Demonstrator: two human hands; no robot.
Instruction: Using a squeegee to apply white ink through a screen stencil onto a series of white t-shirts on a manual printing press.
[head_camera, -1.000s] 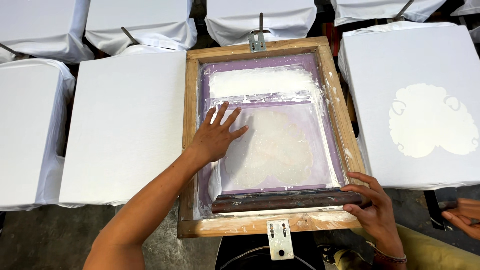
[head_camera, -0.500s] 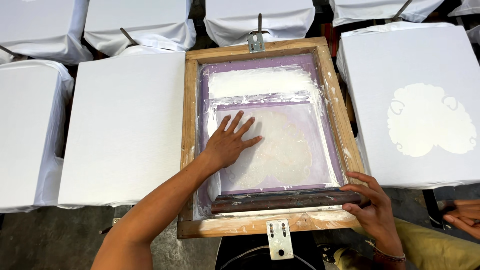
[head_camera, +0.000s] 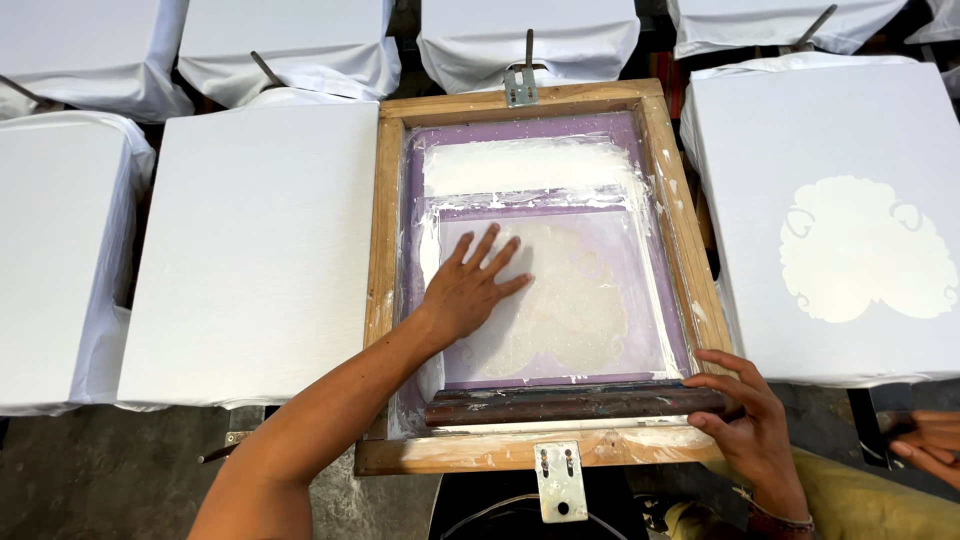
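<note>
A squeegee (head_camera: 575, 405) lies at the near end inside the screen frame (head_camera: 384, 250), flanked left and right by shirt-covered platens (head_camera: 250, 250).

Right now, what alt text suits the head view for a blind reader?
A person's left hand presses flat on the purple mesh of a wooden printing screen while the right hand grips the squeegee at its near edge. White shirts on boards surround it.

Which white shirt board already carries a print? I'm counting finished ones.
The board right of the wooden frame: its shirt shows a cream design; the others are blank.
</note>
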